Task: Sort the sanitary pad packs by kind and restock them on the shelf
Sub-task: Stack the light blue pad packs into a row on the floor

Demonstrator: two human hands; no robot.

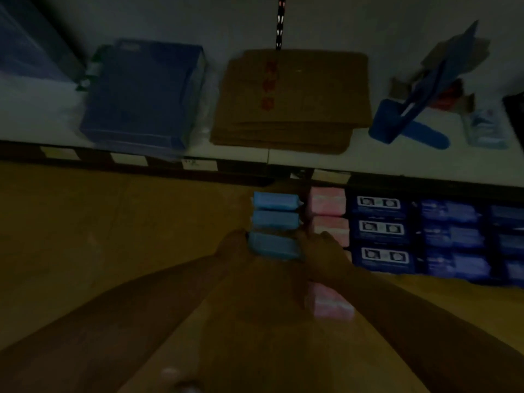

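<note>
Between gripping hands (pixel 232 246) (pixel 321 249) sits a blocky blue pack (pixel 273 247).

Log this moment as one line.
stage: placing | left hand, right hand: hold light blue pack | spot: front of blue row | neighbour: pink packs

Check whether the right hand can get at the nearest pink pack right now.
Probably not at once: the right hand holds the light blue pack together with the left hand, and the pink pack lies back by the right forearm.
</note>
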